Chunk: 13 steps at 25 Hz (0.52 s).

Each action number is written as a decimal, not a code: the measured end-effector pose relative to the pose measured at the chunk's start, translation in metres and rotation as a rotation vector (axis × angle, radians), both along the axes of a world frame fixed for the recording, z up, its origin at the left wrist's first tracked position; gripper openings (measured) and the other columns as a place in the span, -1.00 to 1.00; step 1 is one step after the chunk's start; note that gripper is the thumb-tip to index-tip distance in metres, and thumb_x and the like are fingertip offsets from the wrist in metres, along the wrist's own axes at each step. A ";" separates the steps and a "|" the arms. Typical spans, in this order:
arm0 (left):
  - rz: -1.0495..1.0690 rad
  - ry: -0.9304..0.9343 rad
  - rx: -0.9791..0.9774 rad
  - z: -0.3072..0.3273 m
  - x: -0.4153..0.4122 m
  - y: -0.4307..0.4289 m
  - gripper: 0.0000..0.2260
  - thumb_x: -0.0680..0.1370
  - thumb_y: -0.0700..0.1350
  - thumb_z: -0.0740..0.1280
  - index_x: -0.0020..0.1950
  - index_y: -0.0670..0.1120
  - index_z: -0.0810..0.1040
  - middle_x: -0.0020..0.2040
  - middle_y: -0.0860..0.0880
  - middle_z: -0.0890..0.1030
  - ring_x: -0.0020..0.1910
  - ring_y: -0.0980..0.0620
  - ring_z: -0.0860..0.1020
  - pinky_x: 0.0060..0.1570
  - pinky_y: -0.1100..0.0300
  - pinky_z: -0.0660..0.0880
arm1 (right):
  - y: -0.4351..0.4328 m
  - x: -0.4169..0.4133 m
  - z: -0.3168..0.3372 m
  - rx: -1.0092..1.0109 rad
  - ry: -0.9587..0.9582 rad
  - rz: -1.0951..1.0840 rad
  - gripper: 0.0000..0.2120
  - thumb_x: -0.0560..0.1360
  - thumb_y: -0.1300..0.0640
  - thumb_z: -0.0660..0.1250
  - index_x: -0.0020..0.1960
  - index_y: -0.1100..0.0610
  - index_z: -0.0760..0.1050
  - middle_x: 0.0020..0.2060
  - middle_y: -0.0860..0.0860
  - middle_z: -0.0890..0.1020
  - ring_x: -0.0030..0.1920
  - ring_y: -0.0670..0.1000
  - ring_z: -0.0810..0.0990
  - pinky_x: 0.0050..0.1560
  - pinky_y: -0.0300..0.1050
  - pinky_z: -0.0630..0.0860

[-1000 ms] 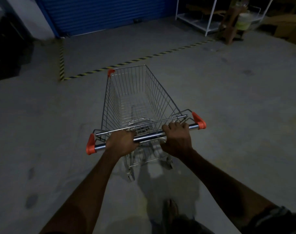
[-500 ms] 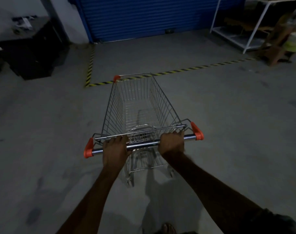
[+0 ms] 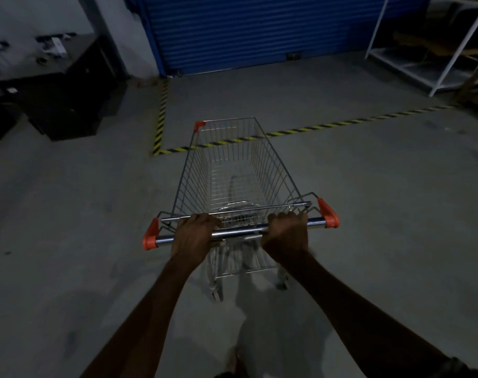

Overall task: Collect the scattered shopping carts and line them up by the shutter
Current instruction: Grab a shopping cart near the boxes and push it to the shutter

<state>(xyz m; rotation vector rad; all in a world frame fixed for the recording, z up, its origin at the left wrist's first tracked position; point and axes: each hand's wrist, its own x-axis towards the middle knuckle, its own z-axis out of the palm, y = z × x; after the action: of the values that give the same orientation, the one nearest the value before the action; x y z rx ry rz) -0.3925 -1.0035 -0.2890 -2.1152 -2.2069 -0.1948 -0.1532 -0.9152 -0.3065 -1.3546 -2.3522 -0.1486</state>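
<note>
My left grip [image 3: 193,236] and right grip [image 3: 285,236] both clench the cart handle [image 3: 238,231]; the blue shutter [image 3: 259,31] stands well ahead of them.

The cart [image 3: 197,173] stands before the shutter [image 3: 259,31], floor tape [image 3: 314,128] crossing at its front end. A cabinet [image 3: 69,105] lies to the left, a shelf rack [image 3: 423,75] to the right

The picture was dim and bluish. A small glare sat on the chrome handle [image 3: 240,231] between the left hand [image 3: 193,234] and the right hand [image 3: 285,234]. Below the grip the wheels [image 3: 216,293] were blurred; far up-left, the dark cabinet [image 3: 69,105] was smeared.
</note>
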 end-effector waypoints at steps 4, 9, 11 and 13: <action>-0.016 -0.005 -0.053 0.004 -0.075 0.076 -0.45 0.25 0.17 0.63 0.20 0.13 0.61 0.17 0.09 0.62 0.12 -0.07 0.58 0.08 -0.03 0.44 | 0.067 -0.067 0.001 -0.074 -0.035 0.007 -0.60 0.39 -0.19 0.34 0.04 0.10 0.56 -0.11 0.09 0.62 -0.07 0.16 0.58 0.13 0.19 0.42; -0.037 0.003 -0.082 0.007 -0.155 0.174 -0.35 0.20 -0.28 0.56 0.24 0.13 0.61 0.20 0.05 0.61 0.16 -0.12 0.58 0.07 -0.07 0.45 | 0.169 -0.141 0.007 -0.137 -0.053 0.073 -0.28 0.37 -0.58 0.20 0.08 0.03 0.57 -0.03 0.06 0.63 0.02 0.16 0.58 0.16 0.19 0.41; -0.035 0.011 -0.079 0.005 -0.184 0.216 -0.33 0.20 -0.34 0.49 0.24 0.15 0.62 0.21 0.07 0.61 0.19 -0.11 0.56 0.08 -0.07 0.43 | 0.210 -0.170 0.006 -0.117 -0.010 0.085 -0.25 0.42 -0.60 0.08 0.03 0.05 0.56 -0.08 0.07 0.63 -0.02 0.16 0.59 0.13 0.17 0.42; -0.019 0.034 -0.069 0.004 -0.217 0.258 -0.33 0.22 -0.34 0.45 0.25 0.17 0.61 0.23 0.10 0.59 0.22 -0.08 0.53 0.11 -0.06 0.40 | 0.252 -0.202 0.006 -0.068 0.021 0.093 -0.24 0.46 -0.59 0.01 -0.03 0.07 0.55 -0.14 0.07 0.62 -0.09 0.15 0.59 0.07 0.14 0.42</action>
<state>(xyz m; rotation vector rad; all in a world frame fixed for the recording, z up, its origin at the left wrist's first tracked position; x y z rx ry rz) -0.6098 -0.7458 -0.2853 -2.1581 -2.2059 -0.0840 -0.3551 -0.6631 -0.3010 -1.2680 -2.4167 -0.0271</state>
